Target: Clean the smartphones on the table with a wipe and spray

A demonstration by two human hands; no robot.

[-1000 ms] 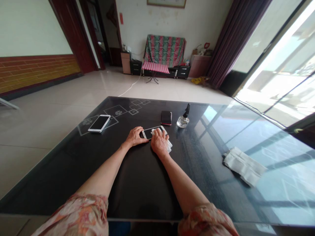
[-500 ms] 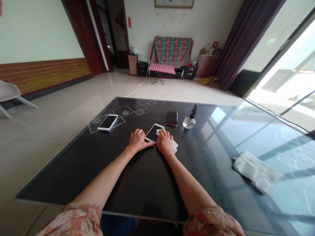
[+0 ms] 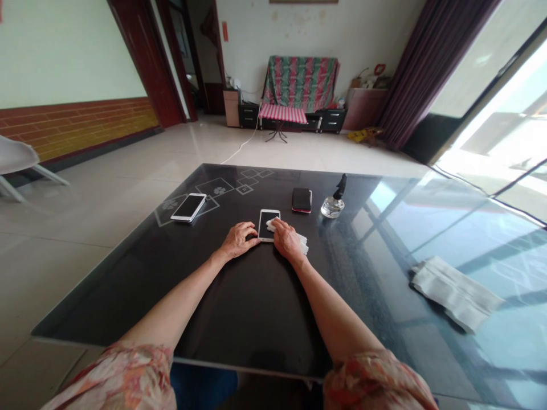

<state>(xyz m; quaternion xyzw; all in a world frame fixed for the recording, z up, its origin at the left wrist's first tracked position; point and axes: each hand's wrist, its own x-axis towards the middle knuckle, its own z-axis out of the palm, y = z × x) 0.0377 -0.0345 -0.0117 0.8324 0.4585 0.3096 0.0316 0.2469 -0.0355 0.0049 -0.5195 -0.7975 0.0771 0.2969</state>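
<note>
A white smartphone [image 3: 265,226] with a dark screen lies on the black table in front of me. My left hand [image 3: 239,240] steadies its left edge, fingers curled and thumb at the lower left corner. Pressed on the right part of the screen, my right hand [image 3: 287,238] is closed over a crumpled white tissue [image 3: 303,244]. The tissue sticks out on both sides of that hand, and part of the screen is hidden beneath it.
Another white phone [image 3: 189,207] lies at the left. Beyond my right hand are a dark wallet-like item [image 3: 302,200] and a clear spray bottle [image 3: 333,206] with a black top. A folded grey cloth [image 3: 457,291] rests on the table [image 3: 252,307] at the right.
The smartphone has turned from a slant to nearly straight. My left hand's thumb has drawn back to its lower left corner. My right hand stays on the screen with the tissue.
</note>
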